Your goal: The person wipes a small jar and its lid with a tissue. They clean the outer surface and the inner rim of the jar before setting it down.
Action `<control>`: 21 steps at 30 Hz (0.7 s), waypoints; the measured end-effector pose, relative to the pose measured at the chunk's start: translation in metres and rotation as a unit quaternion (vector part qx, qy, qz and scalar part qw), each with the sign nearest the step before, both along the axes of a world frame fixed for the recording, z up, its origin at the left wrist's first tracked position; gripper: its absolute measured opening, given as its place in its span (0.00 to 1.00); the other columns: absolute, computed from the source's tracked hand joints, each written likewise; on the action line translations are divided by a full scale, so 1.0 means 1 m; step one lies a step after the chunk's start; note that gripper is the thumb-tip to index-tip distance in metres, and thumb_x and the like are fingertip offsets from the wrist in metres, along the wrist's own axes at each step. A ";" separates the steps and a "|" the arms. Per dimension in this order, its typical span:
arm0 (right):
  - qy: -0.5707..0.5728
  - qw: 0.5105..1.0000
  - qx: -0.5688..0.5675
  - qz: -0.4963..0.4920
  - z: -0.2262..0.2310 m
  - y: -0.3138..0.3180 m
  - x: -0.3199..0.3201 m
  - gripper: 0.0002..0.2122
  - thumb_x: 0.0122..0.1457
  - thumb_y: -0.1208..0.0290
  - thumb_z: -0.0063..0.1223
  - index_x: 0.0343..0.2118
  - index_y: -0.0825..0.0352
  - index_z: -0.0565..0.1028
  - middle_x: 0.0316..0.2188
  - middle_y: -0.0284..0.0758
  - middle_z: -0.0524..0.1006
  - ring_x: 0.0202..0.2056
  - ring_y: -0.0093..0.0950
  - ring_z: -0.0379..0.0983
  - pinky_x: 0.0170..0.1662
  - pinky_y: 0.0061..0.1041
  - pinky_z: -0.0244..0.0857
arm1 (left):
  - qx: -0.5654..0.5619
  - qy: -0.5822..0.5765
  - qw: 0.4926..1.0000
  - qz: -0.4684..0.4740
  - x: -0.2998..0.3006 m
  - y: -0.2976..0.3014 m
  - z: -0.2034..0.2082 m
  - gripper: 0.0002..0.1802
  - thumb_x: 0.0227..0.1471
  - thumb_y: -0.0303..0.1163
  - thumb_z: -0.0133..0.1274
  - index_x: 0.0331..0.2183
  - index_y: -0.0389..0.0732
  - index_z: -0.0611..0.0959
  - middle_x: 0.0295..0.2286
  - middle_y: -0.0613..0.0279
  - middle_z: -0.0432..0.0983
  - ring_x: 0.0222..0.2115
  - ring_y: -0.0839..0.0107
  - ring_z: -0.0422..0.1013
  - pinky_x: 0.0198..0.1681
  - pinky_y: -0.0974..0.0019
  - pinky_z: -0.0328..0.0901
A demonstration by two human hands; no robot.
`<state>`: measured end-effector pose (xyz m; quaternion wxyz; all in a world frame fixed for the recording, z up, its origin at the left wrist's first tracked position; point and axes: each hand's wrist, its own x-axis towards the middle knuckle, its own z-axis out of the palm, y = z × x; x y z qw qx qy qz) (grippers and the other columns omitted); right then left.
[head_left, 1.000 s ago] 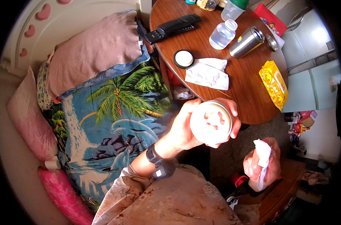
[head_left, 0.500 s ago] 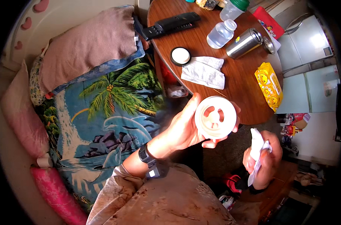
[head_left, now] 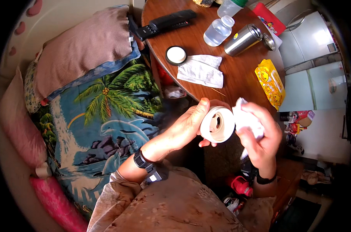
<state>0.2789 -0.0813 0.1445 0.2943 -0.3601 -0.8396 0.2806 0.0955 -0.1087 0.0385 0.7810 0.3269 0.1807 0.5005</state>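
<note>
My left hand (head_left: 191, 121) is wrapped round a white, round plastic lid (head_left: 226, 133), its hollow side with curved openings tilted toward my right. It looks like the top of a bottle or cup, though I cannot tell which. My right hand (head_left: 262, 135) pinches a crumpled white wipe (head_left: 247, 120) right beside the lid's rim. Whether the wipe touches the rim is hard to tell. Beyond them on the table lie a folded white cloth (head_left: 201, 70) and a black-rimmed white round cap (head_left: 176, 55).
The round wooden table (head_left: 164, 42) holds a black remote (head_left: 171, 20), a clear bottle (head_left: 218, 31), a steel tumbler (head_left: 243, 40), a yellow wipes pack (head_left: 270, 84) and a red pouch (head_left: 269, 19). At left is a bed with a dolphin-print blanket (head_left: 106, 92) and pillows (head_left: 83, 50).
My right hand has brought the wipe up and left, next to the lid. My left hand has turned the lid so its opening faces more to the right.
</note>
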 end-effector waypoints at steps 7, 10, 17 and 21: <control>-0.076 0.993 -0.095 -0.001 -0.015 0.012 -0.007 0.10 0.53 0.79 0.63 0.39 0.71 0.77 0.32 0.40 0.82 0.33 0.24 0.80 0.35 0.22 0.72 | 0.018 0.059 0.995 -0.073 -0.003 0.006 -0.006 0.45 0.62 0.66 0.23 0.53 0.34 0.71 0.25 0.58 0.77 0.18 0.74 0.72 0.17 0.75 0.63; -0.004 0.987 -0.105 -0.120 -0.033 0.005 -0.004 0.06 0.54 0.79 0.61 0.33 0.71 0.76 0.27 0.36 0.80 0.28 0.17 0.76 0.31 0.19 0.69 | -0.006 -0.021 0.998 -0.063 -0.001 0.006 -0.005 0.49 0.57 0.72 0.33 0.61 0.37 0.57 0.38 0.53 0.75 0.25 0.68 0.77 0.19 0.72 0.69; 0.068 0.958 -0.144 -0.238 -0.042 -0.017 -0.008 0.06 0.55 0.79 0.61 0.34 0.71 0.76 0.25 0.31 0.77 0.27 0.15 0.72 0.30 0.18 0.67 | 0.063 -0.049 0.996 0.038 0.010 -0.004 -0.010 0.40 0.59 0.58 0.47 0.60 0.41 0.57 0.45 0.58 0.69 0.33 0.70 0.71 0.28 0.71 0.67; 0.153 0.945 -0.224 -0.185 -0.039 -0.029 -0.002 0.08 0.59 0.80 0.58 0.40 0.72 0.73 0.26 0.29 0.76 0.25 0.12 0.69 0.27 0.15 0.62 | -0.053 -0.098 0.994 0.019 0.011 0.000 -0.018 0.35 0.62 0.59 0.32 0.56 0.40 0.66 0.35 0.63 0.75 0.26 0.77 0.69 0.21 0.76 0.60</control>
